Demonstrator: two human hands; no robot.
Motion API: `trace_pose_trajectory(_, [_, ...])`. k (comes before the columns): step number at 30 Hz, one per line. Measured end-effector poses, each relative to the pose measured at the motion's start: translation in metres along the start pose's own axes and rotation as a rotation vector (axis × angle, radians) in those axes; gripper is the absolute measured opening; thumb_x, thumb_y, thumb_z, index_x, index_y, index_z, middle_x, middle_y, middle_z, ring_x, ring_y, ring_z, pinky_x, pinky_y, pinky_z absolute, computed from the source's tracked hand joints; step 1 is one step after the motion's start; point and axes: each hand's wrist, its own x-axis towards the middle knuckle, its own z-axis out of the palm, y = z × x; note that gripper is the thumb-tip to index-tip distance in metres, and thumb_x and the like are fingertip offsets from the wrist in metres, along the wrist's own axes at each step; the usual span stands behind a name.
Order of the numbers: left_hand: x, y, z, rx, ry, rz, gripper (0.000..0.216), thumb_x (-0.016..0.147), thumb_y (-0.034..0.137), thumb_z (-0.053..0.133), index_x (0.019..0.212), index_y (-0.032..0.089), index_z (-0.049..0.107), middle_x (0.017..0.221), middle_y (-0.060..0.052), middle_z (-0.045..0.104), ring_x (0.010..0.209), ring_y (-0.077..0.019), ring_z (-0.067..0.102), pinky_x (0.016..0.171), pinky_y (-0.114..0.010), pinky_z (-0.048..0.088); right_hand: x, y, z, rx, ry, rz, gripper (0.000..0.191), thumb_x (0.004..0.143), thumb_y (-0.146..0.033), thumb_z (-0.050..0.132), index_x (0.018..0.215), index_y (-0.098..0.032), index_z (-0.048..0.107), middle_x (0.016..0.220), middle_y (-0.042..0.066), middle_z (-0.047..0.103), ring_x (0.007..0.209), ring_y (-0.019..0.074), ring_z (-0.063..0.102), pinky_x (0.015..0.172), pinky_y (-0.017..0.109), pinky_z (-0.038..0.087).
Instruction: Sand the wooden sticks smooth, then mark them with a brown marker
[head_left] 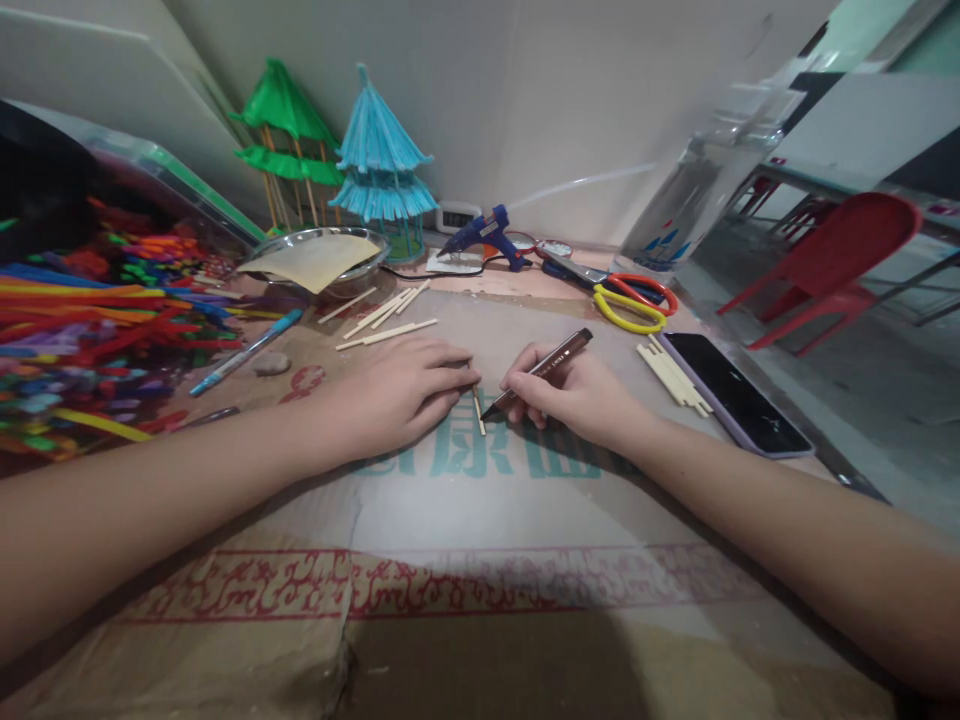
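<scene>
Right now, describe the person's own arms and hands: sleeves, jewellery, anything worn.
Both arms are bare as far as the picture shows: no sleeve reaches the left forearm or the right forearm. The left hand and right hand wear no gloves, and no ring, watch, bracelet or marking shows on either hand or wrist.

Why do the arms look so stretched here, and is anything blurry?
Head view: the wide lens stretches the frame edges and tilts the bottle; the left hand, right hand and pen look sharp; a dark shadow lies on the cardboard at the bottom.
</scene>
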Motion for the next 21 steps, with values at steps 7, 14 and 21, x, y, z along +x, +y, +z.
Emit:
trace_pose_trajectory(7, [0.0002,0.0006,-0.0009,-0.006,-0.002,-0.002,0.039,0.100,0.026,0.041,0.128,0.020,0.068,0.135,-0.010,0.064,0.124,-0.0267,0.059,0.112,-0.051,0.042,0.0005,0.0014,0.0008,0.008,0.037,-0.037,0.016,0.088,-0.033,0.062,0.083,-0.019,0.058,0.062,0.000,0.067,0.046,0.0091,0.052,0.046,0.022,0.044])
trace_pose_trajectory(14, [0.0002,0.0004,-0.0009,-0.015,-0.007,-0.010,0.039,0.100,0.027,0.041,0.127,0.020,0.068,0.136,-0.011,0.064,0.125,-0.0269,0.058,0.112,-0.052,0.042,-0.0006,0.0001,0.0006,0.023,-0.022,-0.007,0.016,0.086,-0.031,0.062,0.078,-0.019,0.057,0.059,0.000,0.067,0.044,0.0080,0.050,0.043,0.020,0.041])
trace_pose_trajectory(21, [0.0001,0.0005,-0.0007,-0.012,0.000,-0.006,0.039,0.100,0.027,0.041,0.128,0.020,0.067,0.135,-0.011,0.064,0.125,-0.0266,0.058,0.112,-0.051,0.042,-0.0017,0.0012,-0.0007,0.061,-0.080,0.005,0.018,0.082,-0.033,0.067,0.076,-0.018,0.057,0.057,0.000,0.067,0.043,0.0083,0.051,0.042,0.020,0.041])
